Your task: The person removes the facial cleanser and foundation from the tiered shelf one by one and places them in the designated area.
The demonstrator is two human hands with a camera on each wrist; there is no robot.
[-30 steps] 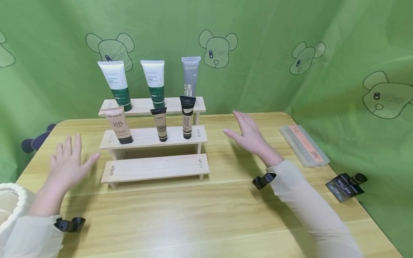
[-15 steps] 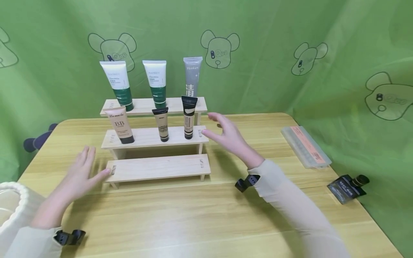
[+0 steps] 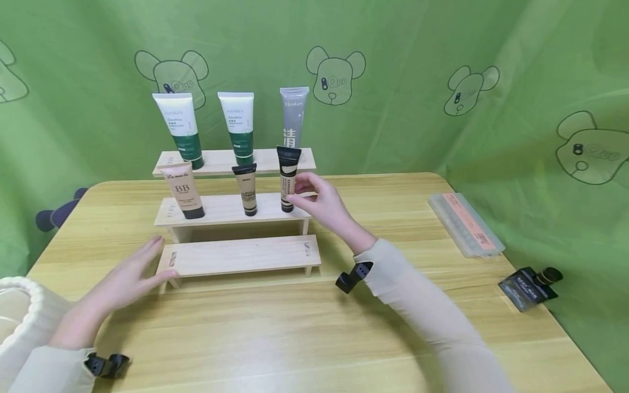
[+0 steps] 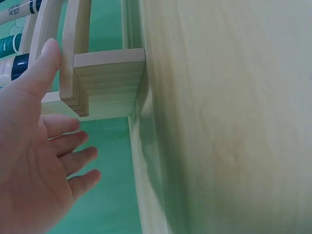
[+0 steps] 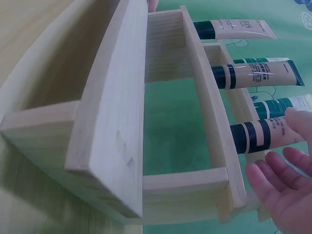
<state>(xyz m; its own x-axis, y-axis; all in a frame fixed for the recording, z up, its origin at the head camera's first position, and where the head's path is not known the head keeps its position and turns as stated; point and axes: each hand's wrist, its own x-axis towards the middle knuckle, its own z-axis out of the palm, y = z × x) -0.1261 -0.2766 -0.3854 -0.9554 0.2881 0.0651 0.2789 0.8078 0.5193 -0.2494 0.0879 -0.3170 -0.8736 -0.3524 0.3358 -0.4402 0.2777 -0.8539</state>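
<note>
In the head view, a three-tier wooden stand (image 3: 241, 256) holds cosmetic tubes on its upper two tiers. My right hand (image 3: 326, 204) is at the black-capped beige tube (image 3: 288, 177) on the right of the middle tier. Its thumb overlaps the tube's front; the right wrist view shows a gap between the other visible fingers (image 5: 263, 187) and the tube. A small tan tube (image 3: 247, 190) and a pink BB cream tube (image 3: 183, 191) stand farther left. My left hand (image 3: 125, 278) is spread beside the lowest tier's left end, its thumb (image 4: 46, 68) near the wood.
Two white-and-green tubes (image 3: 236, 125) and a grey tube (image 3: 294, 114) stand on the top tier. A clear plastic case (image 3: 464, 224) and a dark bottle (image 3: 526, 286) lie at the right. A white basket (image 3: 34, 311) is at the left edge. Green cloth hangs behind.
My right hand has moved left from beside the stand to the black-capped tube. My left hand has moved right and toward me, to the lowest tier's left end. The tubes stay put.
</note>
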